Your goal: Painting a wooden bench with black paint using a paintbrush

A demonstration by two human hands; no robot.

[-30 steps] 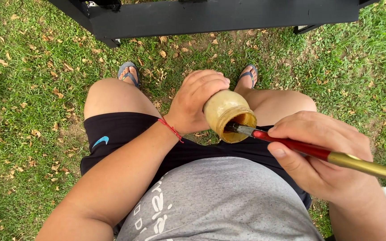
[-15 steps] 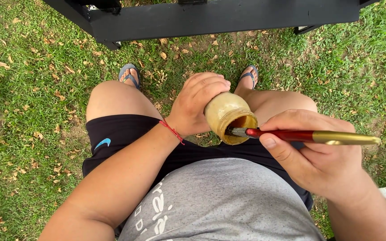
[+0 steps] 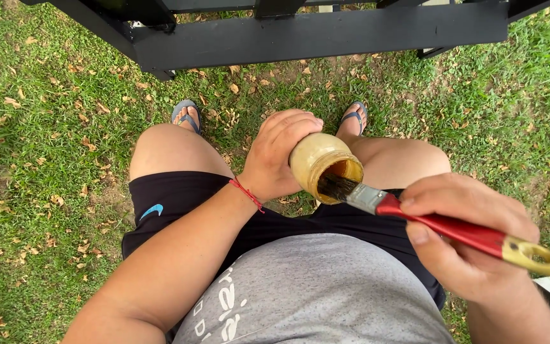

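- The left hand [image 3: 281, 153] wraps around a small jar [image 3: 324, 167], fingers curled over its far side and closed firmly on it; a red string sits at that wrist.
- The jar is tilted, mouth towards the person, held above the lap between the knees; its outside is smeared yellowish and amber liquid shows inside.
- The right hand [image 3: 472, 239] grips a brush [image 3: 440, 223] by its red handle, fingers and thumb closed around it; the handle's gold end sticks out past the hand to the right.
- The brush's dark bristles reach into the jar's mouth, with the metal ferrule just outside the rim.
- The person sits in black shorts [image 3: 179, 197] and a grey shirt [image 3: 313, 293], feet in flip-flops on grass [image 3: 46, 159] strewn with dry leaves.
- A black frame [image 3: 326, 35] stands on the grass beyond the feet.
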